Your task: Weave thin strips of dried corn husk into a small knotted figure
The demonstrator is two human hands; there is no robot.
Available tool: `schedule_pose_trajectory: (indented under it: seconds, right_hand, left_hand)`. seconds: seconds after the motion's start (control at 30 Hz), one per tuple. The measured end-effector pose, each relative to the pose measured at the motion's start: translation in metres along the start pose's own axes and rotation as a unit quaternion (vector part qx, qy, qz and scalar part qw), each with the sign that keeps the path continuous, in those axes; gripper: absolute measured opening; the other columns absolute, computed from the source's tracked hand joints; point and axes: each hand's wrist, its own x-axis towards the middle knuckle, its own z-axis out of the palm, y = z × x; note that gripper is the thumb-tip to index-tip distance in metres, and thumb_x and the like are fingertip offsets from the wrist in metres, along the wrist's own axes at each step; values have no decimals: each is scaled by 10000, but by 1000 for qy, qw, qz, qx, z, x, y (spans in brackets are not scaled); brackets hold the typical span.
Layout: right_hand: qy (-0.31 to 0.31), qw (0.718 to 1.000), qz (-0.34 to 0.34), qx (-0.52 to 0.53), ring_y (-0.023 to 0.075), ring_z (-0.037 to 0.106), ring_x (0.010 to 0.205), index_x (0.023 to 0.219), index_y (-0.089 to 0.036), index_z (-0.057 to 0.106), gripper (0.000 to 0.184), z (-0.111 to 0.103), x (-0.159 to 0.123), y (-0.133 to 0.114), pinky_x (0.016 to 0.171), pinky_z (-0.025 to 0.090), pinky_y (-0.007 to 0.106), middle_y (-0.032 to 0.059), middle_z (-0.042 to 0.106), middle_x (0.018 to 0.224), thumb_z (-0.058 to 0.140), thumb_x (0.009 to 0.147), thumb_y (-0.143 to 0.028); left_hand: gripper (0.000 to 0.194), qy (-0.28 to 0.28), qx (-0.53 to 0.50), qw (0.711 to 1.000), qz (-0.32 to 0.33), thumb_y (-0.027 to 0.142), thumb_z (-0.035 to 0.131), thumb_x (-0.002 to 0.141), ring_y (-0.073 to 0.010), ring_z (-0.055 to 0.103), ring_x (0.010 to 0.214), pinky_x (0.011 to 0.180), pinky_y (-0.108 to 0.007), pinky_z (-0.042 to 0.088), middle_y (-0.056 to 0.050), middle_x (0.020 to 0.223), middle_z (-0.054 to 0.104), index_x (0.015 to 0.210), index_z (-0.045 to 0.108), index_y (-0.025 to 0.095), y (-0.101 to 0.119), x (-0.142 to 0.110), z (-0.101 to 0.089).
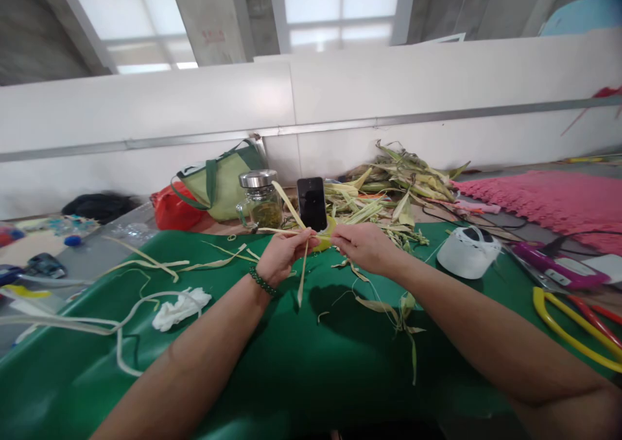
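Long pale strips, apparently corn husk, cross between my two hands over a green mat [272, 388]. My left hand [284, 255], with a dark beaded bracelet on the wrist, pinches the crossing of the husk strips [290, 207]. One strip rises up and left from the fingers, another points left, and one hangs down to a tip. My right hand [364, 245] is closed, its thumb and fingers pinched on a strip end just right of the left fingertips. Straight behind the hands a black phone [311, 203] stands upright in a yellow holder [331, 225].
A glass mug with a steel lid [258, 179] and a green bag [228, 184] stand back left. Husks [408, 174] are heaped back right. A white spool-like roll [469, 253], a purple glue gun [558, 265] and yellow-handled scissors [568, 323] lie right; crumpled tissue [181, 309] lies left.
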Motion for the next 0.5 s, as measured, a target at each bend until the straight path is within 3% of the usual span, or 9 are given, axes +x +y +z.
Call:
schedule_pose_trajectory:
  seconds: [0.13, 0.27, 0.37, 0.43, 0.5]
  right_hand:
    - [-14, 998, 41, -37, 141, 542, 646, 759, -186, 643, 226, 6, 4, 7, 564, 279, 233, 23, 650, 699, 470, 889, -251]
    - [134, 989, -24, -58, 199, 560, 857, 900, -171, 658, 188, 14, 3, 8, 681, 357, 258, 70, 675, 881, 487, 871, -244]
    - [219, 969, -98, -55, 192, 549, 787, 755, -162, 654, 313, 17, -4, -2, 716, 375, 278, 74, 659, 758, 425, 906, -312]
    - [200, 973, -109, -44, 168, 546, 678, 661, -171, 637, 396, 20, -8, -11, 642, 360, 265, 61, 641, 667, 401, 913, -365]
    - [145, 987, -71, -17, 147, 538, 598, 601, -170, 615, 421, 25, -8, -18, 563, 318, 249, 50, 624, 612, 432, 897, -408]
  left_hand:
    - [185, -22, -47, 998, -42, 183, 583, 839, -124, 676, 652, 630, -190, 503, -90, 650, 718, 731, 701, 90, 2, 0, -1]
    - [116, -22, -53, 998, -7, 194, 660, 782, -129, 678, 681, 675, -197, 505, -76, 652, 714, 748, 706, 92, 4, -2, -3]
    - [105, -20, -49, 998, 28, 173, 758, 661, -129, 668, 700, 686, -201, 496, -66, 690, 719, 717, 709, 100, 3, -4, -1]
    - [159, -17, -44, 998, 41, 189, 802, 587, -135, 660, 694, 672, -212, 490, -62, 689, 716, 682, 707, 106, 2, -5, 2]
    - [217, -17, -44, 998, 48, 239, 827, 538, -140, 652, 684, 664, -223, 488, -59, 673, 712, 666, 708, 111, 0, -6, 5]
